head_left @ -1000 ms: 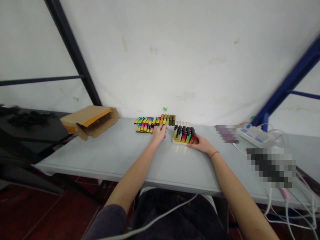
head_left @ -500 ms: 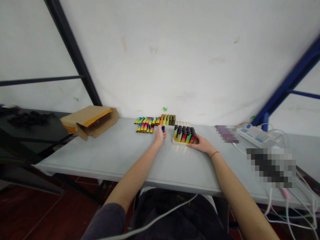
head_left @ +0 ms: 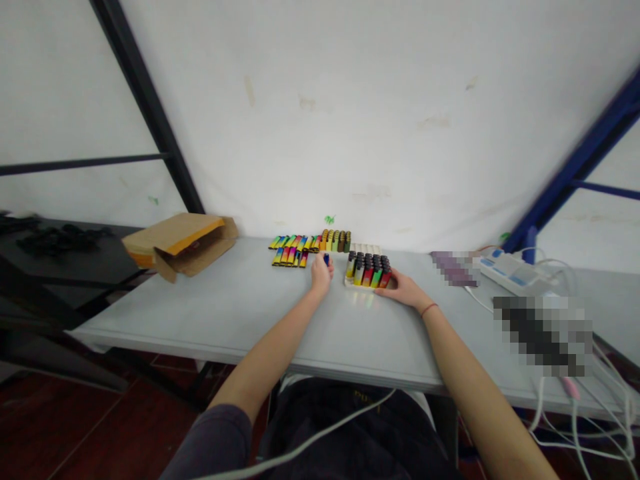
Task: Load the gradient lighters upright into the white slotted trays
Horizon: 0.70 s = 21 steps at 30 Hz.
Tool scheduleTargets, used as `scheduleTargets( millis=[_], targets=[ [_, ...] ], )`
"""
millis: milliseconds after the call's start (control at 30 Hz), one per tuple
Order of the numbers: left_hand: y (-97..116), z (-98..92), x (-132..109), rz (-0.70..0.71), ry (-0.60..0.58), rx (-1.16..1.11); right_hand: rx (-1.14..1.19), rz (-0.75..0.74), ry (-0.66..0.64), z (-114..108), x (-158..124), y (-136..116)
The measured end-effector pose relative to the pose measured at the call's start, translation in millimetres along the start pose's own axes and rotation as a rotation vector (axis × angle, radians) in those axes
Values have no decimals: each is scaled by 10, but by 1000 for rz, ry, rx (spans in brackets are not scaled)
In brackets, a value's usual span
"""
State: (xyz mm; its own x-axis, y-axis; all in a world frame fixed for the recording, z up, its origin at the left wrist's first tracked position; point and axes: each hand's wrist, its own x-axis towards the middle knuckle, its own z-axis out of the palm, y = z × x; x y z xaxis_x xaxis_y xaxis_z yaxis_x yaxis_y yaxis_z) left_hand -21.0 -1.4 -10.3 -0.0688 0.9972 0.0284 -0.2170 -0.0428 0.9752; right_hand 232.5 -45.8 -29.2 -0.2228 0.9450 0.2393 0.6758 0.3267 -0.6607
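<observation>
My left hand (head_left: pixel 320 275) is closed round a small blue lighter (head_left: pixel 326 259), held upright just left of a white tray (head_left: pixel 361 248). The tray holds several coloured lighters (head_left: pixel 369 269) with black tops, standing in rows. My right hand (head_left: pixel 403 288) rests against the tray's right front corner, fingers curled on its edge. Behind my left hand several more coloured lighters (head_left: pixel 293 248) lie flat in rows on the grey table (head_left: pixel 240 313), and a few others (head_left: pixel 338 240) stand upright near the wall.
An open cardboard box (head_left: pixel 177 241) lies at the table's back left. A white power strip (head_left: pixel 510 269) with cables sits at the right. Black and blue metal frame bars lean on either side of the white wall. A white cable crosses my lap.
My left hand has picked up a blue lighter from the pile and drawn back slightly toward the tray. My right hand has stayed at the tray.
</observation>
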Motion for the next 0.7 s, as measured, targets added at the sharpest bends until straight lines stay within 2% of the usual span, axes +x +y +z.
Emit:
scheduleTargets(
  millis=[100,300,433,533,600,700],
  targets=[
    [79,50,-63,-106,113,-134,-14,15,-6,0,2,-1],
    [183,77,-115,-127,93,-200,17,-19,-6,10,10,38],
    [172,59,-106,-100,95,-249,22,-30,0,16,13,52],
    [128,46,-75,-126,40,-225,12,-24,7,18,12,47],
    [98,37,-50,-85,-7,-158,7,-14,4,19,12,44],
    [87,1,-15,145,-139,23,0,-4,-13,19,14,46]
  ],
)
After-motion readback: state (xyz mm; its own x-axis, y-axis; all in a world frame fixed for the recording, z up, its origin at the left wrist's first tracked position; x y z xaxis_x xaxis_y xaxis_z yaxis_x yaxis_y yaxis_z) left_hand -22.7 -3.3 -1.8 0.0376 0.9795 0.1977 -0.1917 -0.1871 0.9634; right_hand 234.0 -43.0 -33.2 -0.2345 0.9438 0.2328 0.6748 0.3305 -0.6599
